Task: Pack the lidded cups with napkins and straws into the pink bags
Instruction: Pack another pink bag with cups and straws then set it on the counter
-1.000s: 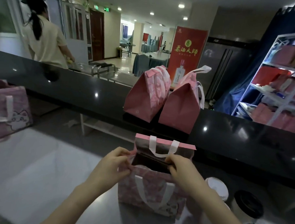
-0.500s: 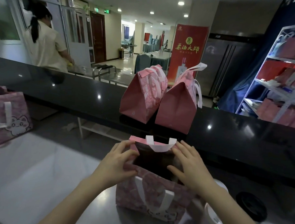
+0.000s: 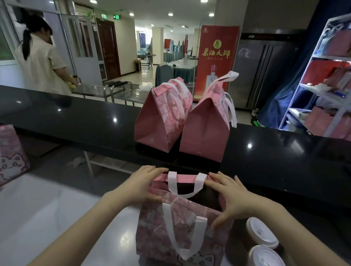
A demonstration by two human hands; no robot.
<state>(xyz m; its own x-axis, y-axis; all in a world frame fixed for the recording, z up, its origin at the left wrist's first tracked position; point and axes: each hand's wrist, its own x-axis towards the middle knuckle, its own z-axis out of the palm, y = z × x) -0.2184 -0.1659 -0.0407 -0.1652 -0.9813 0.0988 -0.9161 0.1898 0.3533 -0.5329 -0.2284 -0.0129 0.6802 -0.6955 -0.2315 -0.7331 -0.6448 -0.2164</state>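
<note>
A pink bag (image 3: 178,231) with white handles and a cat print stands on the steel worktop in front of me. Its mouth is held open and the inside is dark. My left hand (image 3: 142,184) grips the bag's left rim. My right hand (image 3: 228,197) holds the right rim, fingers spread over the edge. Two cups with white lids (image 3: 261,233) (image 3: 267,263) stand just right of the bag, under my right forearm. Two closed pink bags (image 3: 161,120) (image 3: 207,126) sit on the black counter behind. Napkins and straws do not show.
The black counter (image 3: 70,120) runs across the view above the steel worktop (image 3: 46,217). Another pink cat-print bag (image 3: 4,157) stands at the far left. A person stands at the back left. A white shelf rack (image 3: 333,79) with red boxes is at the right.
Both hands have shifted outward along the bag's rim, pulling its mouth wider. The view tipped down, bringing two white-lidded cups into sight at the right.
</note>
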